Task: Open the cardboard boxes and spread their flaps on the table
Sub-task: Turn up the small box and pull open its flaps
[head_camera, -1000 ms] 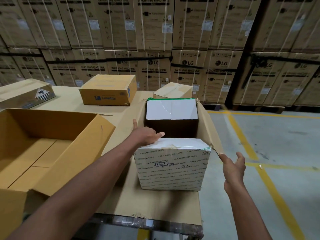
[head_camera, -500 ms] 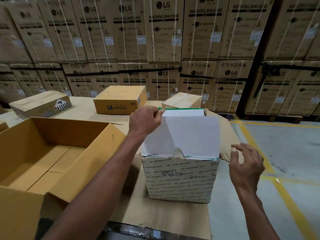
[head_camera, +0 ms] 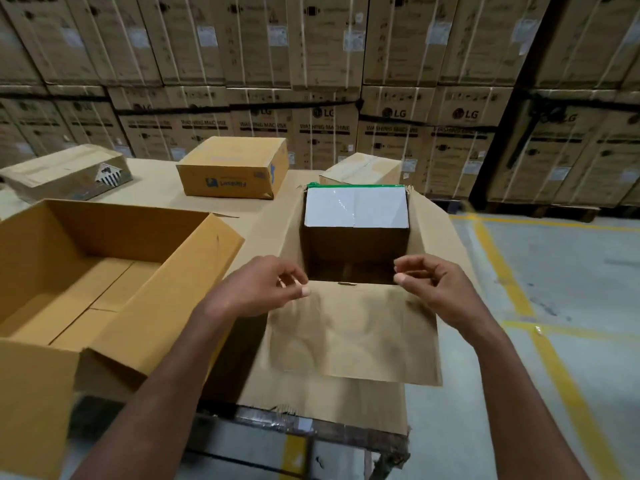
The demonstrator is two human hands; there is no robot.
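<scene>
"LG" and "WASHING MACHINE" on stacked cartons [head_camera: 325, 133]

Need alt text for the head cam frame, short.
Both hands, left hand and right hand, pinch the near flap of an open white box on a cardboard-covered table; an open brown box stands left.

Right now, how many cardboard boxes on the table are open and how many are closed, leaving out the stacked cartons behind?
Open: 2, large left box, white-flapped box
Closed: 3, arrow-label box, blue-logo box, small far box
Total: 5
</scene>
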